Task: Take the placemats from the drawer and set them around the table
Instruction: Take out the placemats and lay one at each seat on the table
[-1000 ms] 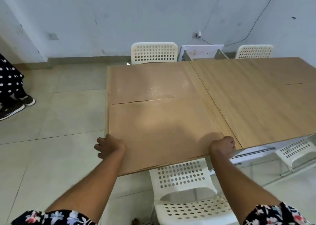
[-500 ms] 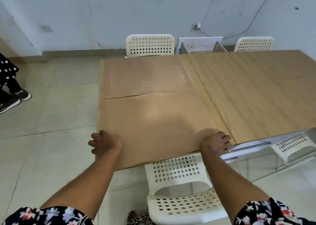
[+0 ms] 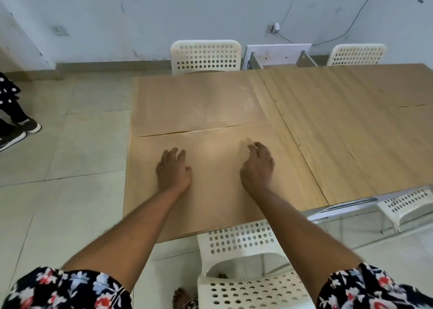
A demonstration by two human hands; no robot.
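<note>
Two tan textured placemats lie flat on the left end of the wooden table (image 3: 351, 130). The near placemat (image 3: 210, 198) reaches the table's front edge; the far placemat (image 3: 187, 102) lies behind it, their edges meeting in a thin seam. My left hand (image 3: 173, 170) rests palm down on the near placemat, fingers spread. My right hand (image 3: 257, 165) is on the same mat to the right, fingers loosely apart. Neither hand holds anything. An open white drawer (image 3: 278, 55) shows behind the table's far edge.
White perforated chairs stand at the near side (image 3: 243, 261), near right (image 3: 407, 203), far side (image 3: 206, 55) and far right (image 3: 356, 54). A person's legs in dark shoes (image 3: 14, 130) stand on the tiled floor at the left. A wall runs behind the table.
Both hands have let go of the near placemat's front corners and moved forward onto its middle, now lying flat on it.
</note>
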